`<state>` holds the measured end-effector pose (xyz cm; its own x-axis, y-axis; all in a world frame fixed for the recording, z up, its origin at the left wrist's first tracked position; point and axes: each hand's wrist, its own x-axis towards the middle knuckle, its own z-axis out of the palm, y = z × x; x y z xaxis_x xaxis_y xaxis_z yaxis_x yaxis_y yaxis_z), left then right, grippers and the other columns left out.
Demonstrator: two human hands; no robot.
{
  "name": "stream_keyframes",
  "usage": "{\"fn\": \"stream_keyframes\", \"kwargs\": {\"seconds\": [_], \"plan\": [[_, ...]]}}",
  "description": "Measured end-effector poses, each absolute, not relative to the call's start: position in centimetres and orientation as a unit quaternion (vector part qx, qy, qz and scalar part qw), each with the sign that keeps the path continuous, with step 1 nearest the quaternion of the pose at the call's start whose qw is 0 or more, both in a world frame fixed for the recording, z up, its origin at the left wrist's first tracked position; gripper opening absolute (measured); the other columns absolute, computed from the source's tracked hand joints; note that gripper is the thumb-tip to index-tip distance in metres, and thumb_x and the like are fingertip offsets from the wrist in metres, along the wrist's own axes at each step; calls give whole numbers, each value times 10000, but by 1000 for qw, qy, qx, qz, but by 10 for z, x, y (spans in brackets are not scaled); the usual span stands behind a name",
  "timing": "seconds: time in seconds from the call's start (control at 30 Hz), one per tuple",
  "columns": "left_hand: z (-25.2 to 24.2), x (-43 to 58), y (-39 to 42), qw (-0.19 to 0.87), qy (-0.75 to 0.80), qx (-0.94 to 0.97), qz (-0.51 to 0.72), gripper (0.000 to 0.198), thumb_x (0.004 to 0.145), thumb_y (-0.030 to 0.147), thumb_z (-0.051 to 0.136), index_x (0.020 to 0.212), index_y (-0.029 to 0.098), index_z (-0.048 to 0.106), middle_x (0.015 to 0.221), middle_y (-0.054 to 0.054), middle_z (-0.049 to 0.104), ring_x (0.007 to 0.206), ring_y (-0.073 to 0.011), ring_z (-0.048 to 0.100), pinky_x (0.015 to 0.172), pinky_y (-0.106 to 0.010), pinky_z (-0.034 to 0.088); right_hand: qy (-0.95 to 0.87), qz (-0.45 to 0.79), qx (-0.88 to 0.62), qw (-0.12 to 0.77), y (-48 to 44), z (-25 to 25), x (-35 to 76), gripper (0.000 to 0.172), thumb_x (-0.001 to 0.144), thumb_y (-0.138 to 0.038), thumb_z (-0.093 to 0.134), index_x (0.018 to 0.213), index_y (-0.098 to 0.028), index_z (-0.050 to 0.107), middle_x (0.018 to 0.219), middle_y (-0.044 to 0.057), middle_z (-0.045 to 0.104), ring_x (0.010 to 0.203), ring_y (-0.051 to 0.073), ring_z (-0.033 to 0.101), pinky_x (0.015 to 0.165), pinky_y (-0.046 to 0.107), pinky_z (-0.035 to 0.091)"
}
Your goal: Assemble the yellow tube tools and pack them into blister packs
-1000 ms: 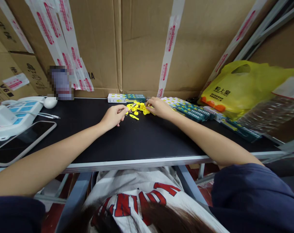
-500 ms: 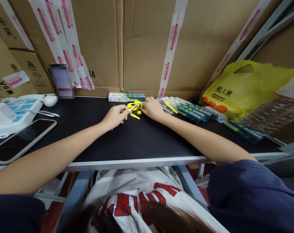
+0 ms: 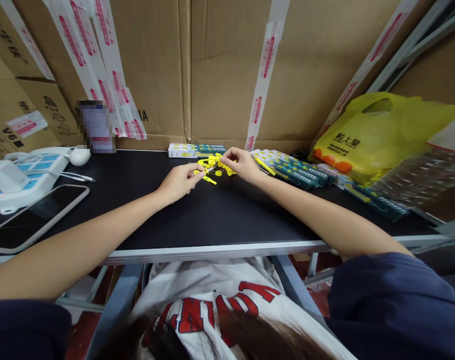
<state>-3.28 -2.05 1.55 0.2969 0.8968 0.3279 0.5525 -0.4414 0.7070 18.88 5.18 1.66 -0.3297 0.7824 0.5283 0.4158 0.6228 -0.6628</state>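
My left hand (image 3: 180, 181) is closed in a pinch on a small yellow and silver part (image 3: 211, 170), its fingertips low over the black table. Across from it, my right hand (image 3: 242, 164) has thumb and forefinger together at a small yellow piece; the exact shape is too small to make out. Between and behind the hands lies a loose pile of yellow plastic pieces (image 3: 212, 159). One round yellow piece (image 3: 218, 173) rests in front of the pile, with a thin yellow strip (image 3: 210, 180) nearer to me. More yellow pieces show under my right hand.
A printed flat box (image 3: 196, 150) lies at the back. Several similar boxes (image 3: 293, 167) sit to the right, beside a yellow plastic bag (image 3: 385, 135). On the left are a phone (image 3: 35, 217) and a white power strip (image 3: 32, 177). Cardboard (image 3: 227, 75) walls the rear.
My right hand has lifted slightly away from the pile and moved right, its fingers now pinched, uncovering yellow pieces. My left hand has shifted a little right with its part.
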Motion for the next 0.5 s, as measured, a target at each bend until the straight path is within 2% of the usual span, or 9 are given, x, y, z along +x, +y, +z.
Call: {"fn": "stream_keyframes", "kwargs": {"seconds": [0.1, 0.17, 0.33, 0.5], "plan": [[17, -31, -23, 246, 461, 774, 357, 201, 930, 299, 498, 1023, 156, 604, 623, 28, 599, 425, -67, 491, 486, -200, 396, -739, 391, -326, 441, 41, 14, 187, 388, 798, -528, 694, 808, -195, 496, 724, -1, 620, 600, 96, 553, 533, 237, 439], [17, -29, -23, 254, 450, 776, 363, 148, 935, 269, 477, 1000, 161, 554, 665, 22, 617, 441, -63, 490, 483, -196, 388, -722, 451, -295, 433, 35, 12, 184, 430, 775, -551, 711, 852, -208, 464, 712, -17, 641, 567, 88, 577, 498, 217, 444], [15, -29, -20, 269, 423, 773, 388, 57, 921, 221, 462, 947, 179, 490, 596, 70, 492, 493, -67, 431, 496, -187, 339, -721, 481, -272, 419, 27, 11, 177, 363, 824, -463, 670, 912, -229, 406, 636, -66, 636, 467, 77, 550, 444, 198, 438], [17, -30, -22, 322, 400, 761, 397, 147, 953, 322, 449, 991, 188, 497, 547, 96, 386, 452, -66, 321, 465, -194, 273, -736, 472, -257, 412, 19, 14, 173, 249, 846, -344, 619, 912, -233, 405, 507, -124, 493, 383, 60, 408, 392, 189, 395]]}}
